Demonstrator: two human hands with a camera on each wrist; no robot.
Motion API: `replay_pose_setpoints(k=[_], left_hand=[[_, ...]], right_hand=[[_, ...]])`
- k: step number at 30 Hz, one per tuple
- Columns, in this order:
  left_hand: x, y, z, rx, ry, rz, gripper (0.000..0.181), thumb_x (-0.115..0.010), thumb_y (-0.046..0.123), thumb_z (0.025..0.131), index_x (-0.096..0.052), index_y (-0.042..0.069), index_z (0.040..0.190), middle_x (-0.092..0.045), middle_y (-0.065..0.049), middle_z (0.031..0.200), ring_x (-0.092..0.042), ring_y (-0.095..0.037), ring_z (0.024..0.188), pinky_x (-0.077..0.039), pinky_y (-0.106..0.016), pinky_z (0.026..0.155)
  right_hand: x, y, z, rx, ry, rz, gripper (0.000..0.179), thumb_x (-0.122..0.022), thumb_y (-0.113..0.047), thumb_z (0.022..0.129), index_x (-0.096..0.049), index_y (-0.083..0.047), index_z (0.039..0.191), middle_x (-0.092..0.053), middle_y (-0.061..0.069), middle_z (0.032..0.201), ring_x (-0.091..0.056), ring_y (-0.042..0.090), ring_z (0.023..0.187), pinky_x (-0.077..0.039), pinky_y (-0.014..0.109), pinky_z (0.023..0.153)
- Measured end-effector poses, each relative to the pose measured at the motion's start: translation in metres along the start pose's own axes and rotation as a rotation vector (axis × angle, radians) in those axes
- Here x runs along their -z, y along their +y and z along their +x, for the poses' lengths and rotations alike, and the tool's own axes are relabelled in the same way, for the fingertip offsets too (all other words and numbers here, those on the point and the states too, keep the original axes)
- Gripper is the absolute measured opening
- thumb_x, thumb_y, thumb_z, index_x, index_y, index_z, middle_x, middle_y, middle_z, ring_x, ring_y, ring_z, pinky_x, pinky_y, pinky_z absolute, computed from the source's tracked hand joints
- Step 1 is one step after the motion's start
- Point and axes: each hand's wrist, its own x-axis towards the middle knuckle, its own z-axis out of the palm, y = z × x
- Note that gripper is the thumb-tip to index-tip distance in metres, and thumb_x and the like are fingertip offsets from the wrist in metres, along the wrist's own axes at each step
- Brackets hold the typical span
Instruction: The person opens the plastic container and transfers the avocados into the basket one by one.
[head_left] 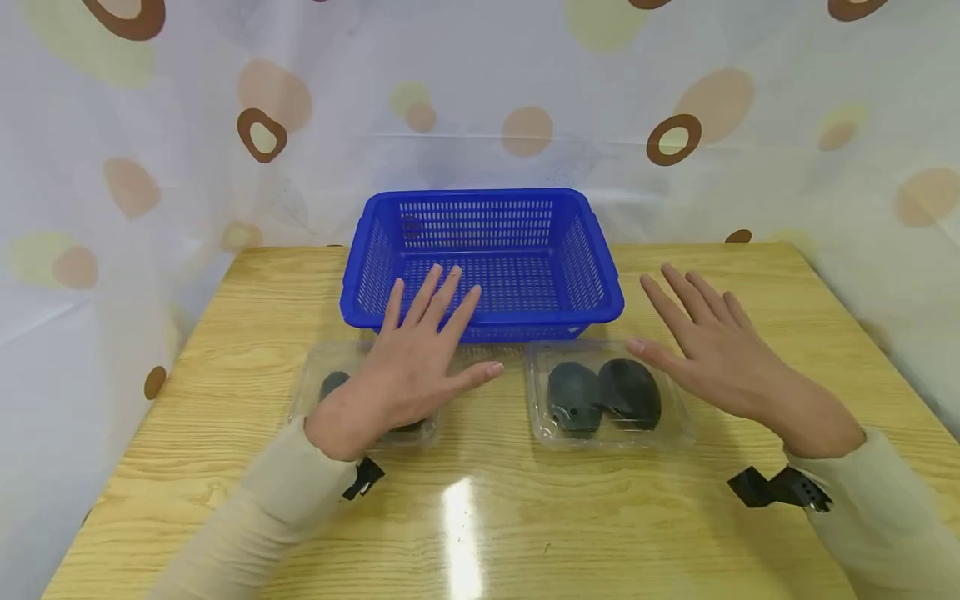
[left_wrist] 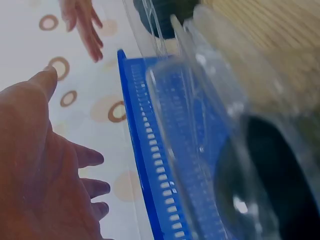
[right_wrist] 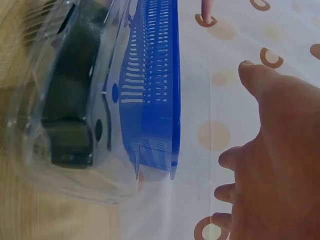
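Observation:
My left hand (head_left: 408, 362) is held palm down with fingers spread, over the left clear plastic box (head_left: 305, 392) and overlapping the front of the blue basket (head_left: 480, 318) in the head view. Part of a dark oval item (head_left: 334, 382) shows in that box; the hand hides the rest. To the right, my right hand (head_left: 723, 362) also has straight, spread fingers. Its thumb overlaps the second clear plastic box (head_left: 537, 408), which holds two dark green-black, avocado-like ovals (head_left: 632, 393). Both wrist views show the hands raised above the boxes, holding nothing.
The perforated basket stands at the back of the wooden table (head_left: 495, 533), behind the two boxes. A white curtain (head_left: 480, 75) with round brown and yellow patterns hangs behind and along the sides. Black straps (head_left: 780, 487) sit at both cuffs.

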Motion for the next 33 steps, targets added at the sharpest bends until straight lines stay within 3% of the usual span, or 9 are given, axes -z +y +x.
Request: replay_pose_setpoints(k=[9,17,27,33], left_hand=[[-0.005,0.017,-0.001,-0.113,0.002,0.01,0.083,-0.029,0.071,0.097,0.001,0.027,0.16,0.007,-0.004,0.169,0.018,-0.024,0.154,0.011,-0.055,0.124],[-0.01,0.033,-0.001,-0.202,0.043,0.004,0.079,-0.036,0.065,0.099,-0.009,0.025,0.161,0.003,-0.004,0.169,0.015,-0.024,0.155,0.009,-0.051,0.125],[-0.019,0.051,0.003,-0.341,0.108,0.021,0.073,-0.045,0.056,0.1,-0.026,0.016,0.158,-0.014,-0.009,0.167,0.0,-0.029,0.156,-0.001,-0.048,0.128],[-0.029,0.066,0.006,-0.441,0.182,0.067,0.068,-0.048,0.053,0.1,-0.035,0.012,0.153,-0.029,-0.012,0.161,-0.018,-0.03,0.153,-0.017,-0.044,0.127]], right_hand=[[-0.009,0.014,-0.02,-0.007,0.009,0.157,0.076,-0.046,-0.043,0.103,0.0,-0.025,0.161,0.004,0.012,0.168,0.003,0.045,0.152,-0.004,0.071,0.116],[-0.02,0.022,-0.032,-0.018,0.012,0.262,0.074,-0.047,-0.039,0.104,-0.001,-0.026,0.16,0.005,0.01,0.168,0.004,0.044,0.152,-0.005,0.075,0.113],[-0.025,0.02,-0.043,-0.037,-0.023,0.409,0.07,-0.044,-0.037,0.105,0.0,-0.03,0.16,0.008,0.008,0.168,0.005,0.046,0.151,-0.011,0.08,0.105],[-0.032,0.02,-0.049,-0.037,-0.023,0.482,0.067,-0.041,-0.034,0.106,-0.001,-0.028,0.16,0.007,0.01,0.168,0.004,0.047,0.151,-0.011,0.081,0.104]])
